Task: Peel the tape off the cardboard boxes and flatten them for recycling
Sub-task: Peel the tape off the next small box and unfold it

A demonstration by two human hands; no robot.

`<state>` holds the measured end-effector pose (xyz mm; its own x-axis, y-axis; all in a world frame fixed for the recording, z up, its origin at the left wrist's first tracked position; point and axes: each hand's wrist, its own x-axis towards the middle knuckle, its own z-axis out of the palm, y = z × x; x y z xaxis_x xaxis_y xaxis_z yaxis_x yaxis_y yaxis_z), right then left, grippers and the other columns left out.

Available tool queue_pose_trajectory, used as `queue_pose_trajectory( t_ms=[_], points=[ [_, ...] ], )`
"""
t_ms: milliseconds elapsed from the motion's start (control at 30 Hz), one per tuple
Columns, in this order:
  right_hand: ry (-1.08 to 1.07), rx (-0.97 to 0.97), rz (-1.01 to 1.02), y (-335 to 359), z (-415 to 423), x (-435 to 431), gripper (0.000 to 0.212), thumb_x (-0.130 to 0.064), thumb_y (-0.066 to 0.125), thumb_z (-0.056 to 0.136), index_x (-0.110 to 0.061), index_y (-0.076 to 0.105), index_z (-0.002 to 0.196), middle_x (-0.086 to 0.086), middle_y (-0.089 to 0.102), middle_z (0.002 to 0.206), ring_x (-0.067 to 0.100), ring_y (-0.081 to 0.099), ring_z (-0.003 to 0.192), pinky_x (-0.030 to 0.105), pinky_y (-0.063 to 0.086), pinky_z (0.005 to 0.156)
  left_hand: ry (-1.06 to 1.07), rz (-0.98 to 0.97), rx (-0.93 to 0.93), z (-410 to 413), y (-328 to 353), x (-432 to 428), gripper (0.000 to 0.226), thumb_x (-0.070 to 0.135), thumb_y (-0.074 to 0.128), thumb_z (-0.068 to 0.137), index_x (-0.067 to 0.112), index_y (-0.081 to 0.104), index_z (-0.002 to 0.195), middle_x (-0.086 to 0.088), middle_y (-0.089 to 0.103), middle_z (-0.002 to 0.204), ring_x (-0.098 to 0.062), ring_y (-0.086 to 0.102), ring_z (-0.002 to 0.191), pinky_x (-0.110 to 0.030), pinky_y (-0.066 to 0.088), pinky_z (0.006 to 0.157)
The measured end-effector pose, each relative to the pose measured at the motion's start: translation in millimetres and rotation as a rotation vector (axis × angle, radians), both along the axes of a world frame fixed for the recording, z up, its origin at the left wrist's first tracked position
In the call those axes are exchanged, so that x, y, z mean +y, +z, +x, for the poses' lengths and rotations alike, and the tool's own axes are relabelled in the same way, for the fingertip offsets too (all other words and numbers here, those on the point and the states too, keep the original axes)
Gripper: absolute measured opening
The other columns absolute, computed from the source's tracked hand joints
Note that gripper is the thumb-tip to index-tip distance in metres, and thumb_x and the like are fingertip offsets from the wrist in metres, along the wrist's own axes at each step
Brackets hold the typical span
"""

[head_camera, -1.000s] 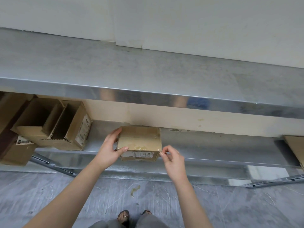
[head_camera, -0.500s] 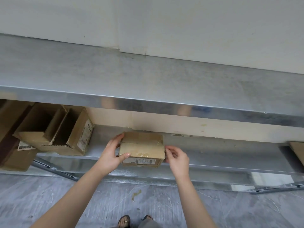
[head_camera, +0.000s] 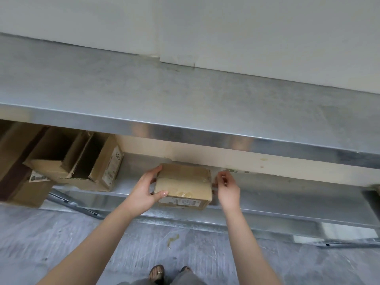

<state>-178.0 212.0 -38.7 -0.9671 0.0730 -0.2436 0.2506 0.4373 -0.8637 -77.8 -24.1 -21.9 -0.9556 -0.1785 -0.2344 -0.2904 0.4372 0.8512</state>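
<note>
A small closed cardboard box (head_camera: 185, 185) sits at the front of the lower metal shelf (head_camera: 287, 194). Clear tape runs over its top, and a white label faces me on its front. My left hand (head_camera: 144, 190) grips the box's left end, thumb on the top front edge and fingers round the back corner. My right hand (head_camera: 227, 187) is at the box's right end with its fingers curled and the tips at the edge. Whether those fingers pinch tape is not clear.
Two open cardboard boxes (head_camera: 82, 163) lie on their sides at the shelf's left, with larger brown boxes (head_camera: 18, 171) beyond them. A steel tabletop (head_camera: 185, 95) overhangs the shelf. My sandalled feet (head_camera: 157, 273) stand on the grey floor below.
My right hand moved from the box's front right corner up to its right end. My left hand kept its grip. The view shifted slightly.
</note>
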Motion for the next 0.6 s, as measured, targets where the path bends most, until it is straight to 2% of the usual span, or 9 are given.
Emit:
queue_pose_trajectory(
  t_ms=[33,133,167,233,267,333,400,467,600],
  points=[
    [-0.037,-0.054,-0.053,-2.4,-3.7,-3.5,0.017,-0.017,0.05,0.099,-0.02,0.057,0.084,-0.003,0.064,0.076,0.021,0.064,0.074,0.026,0.053,0.063,0.004,-0.003,0.002,0.1,-0.2,0.3,0.08,0.025,0.072,0.085,0.03,0.026,0.149,0.004,0.033,0.148,-0.009,0.035,0.132,-0.021,0.031,0.103],
    [-0.083,-0.154,-0.145,-12.3,-8.2,-10.4,0.016,-0.02,0.056,0.097,-0.024,0.061,0.082,0.002,0.07,0.084,0.027,0.069,0.084,0.042,0.058,0.081,0.016,-0.024,0.013,0.4,-0.2,0.9,0.079,0.026,0.072,0.085,0.03,0.026,0.149,0.003,0.034,0.148,-0.003,0.035,0.126,-0.02,0.032,0.102],
    [-0.104,-0.157,-0.175,-12.4,-6.0,-9.7,0.015,-0.019,0.058,0.096,-0.023,0.063,0.082,0.003,0.07,0.085,0.027,0.069,0.085,0.041,0.059,0.08,0.018,-0.026,0.016,0.6,-0.2,1.2,0.079,0.027,0.072,0.085,0.03,0.026,0.149,0.004,0.034,0.148,-0.003,0.034,0.125,-0.02,0.032,0.101],
    [-0.153,-0.154,-0.29,-3.0,3.7,-4.7,0.014,-0.016,0.056,0.097,-0.017,0.064,0.085,0.004,0.07,0.087,0.023,0.068,0.087,0.029,0.059,0.071,0.023,-0.017,0.021,1.7,-0.8,1.8,0.079,0.028,0.072,0.085,0.031,0.026,0.149,0.006,0.034,0.149,-0.003,0.035,0.127,-0.02,0.033,0.1],
    [-0.153,-0.157,-0.353,0.1,9.7,-1.3,0.015,-0.016,0.054,0.099,-0.015,0.064,0.087,0.003,0.07,0.088,0.02,0.067,0.088,0.026,0.057,0.071,0.026,-0.011,0.025,2.4,-1.1,1.9,0.079,0.028,0.072,0.085,0.032,0.026,0.149,0.006,0.034,0.148,-0.005,0.036,0.128,-0.02,0.033,0.1],
    [-0.092,-0.132,-0.413,3.8,22.5,3.2,0.014,-0.019,0.054,0.099,-0.017,0.066,0.091,-0.001,0.07,0.09,0.018,0.066,0.089,0.03,0.055,0.08,0.029,0.005,0.027,2.8,-1.2,2.1,0.079,0.029,0.072,0.084,0.034,0.026,0.149,0.006,0.034,0.148,-0.006,0.037,0.128,-0.021,0.034,0.099],
    [-0.004,-0.065,-0.341,-0.6,32.5,4.6,0.004,-0.022,0.062,0.095,-0.025,0.065,0.095,-0.006,0.071,0.096,0.012,0.066,0.092,0.03,0.052,0.086,0.026,0.008,0.02,2.6,-1.4,1.4,0.079,0.03,0.072,0.084,0.034,0.026,0.149,0.007,0.034,0.148,-0.004,0.036,0.126,-0.023,0.033,0.102],
    [0.01,0.007,-0.253,-3.8,34.6,2.9,0.013,-0.019,0.069,0.09,-0.028,0.063,0.095,-0.007,0.07,0.098,0.007,0.066,0.096,0.027,0.051,0.088,0.018,0.005,0.01,2.2,0.2,0.4,0.08,0.03,0.072,0.084,0.033,0.026,0.149,0.009,0.034,0.148,-0.003,0.035,0.127,-0.023,0.033,0.103],
    [-0.033,0.038,-0.1,-0.5,13.8,-0.7,0.021,-0.018,0.063,0.092,-0.034,0.062,0.079,-0.011,0.07,0.077,0.013,0.068,0.078,0.041,0.057,0.079,-0.002,-0.003,-0.005,1.2,3.5,1.0,0.079,0.026,0.071,0.085,0.031,0.026,0.149,0.007,0.033,0.149,-0.012,0.035,0.135,-0.026,0.031,0.109]
  ],
)
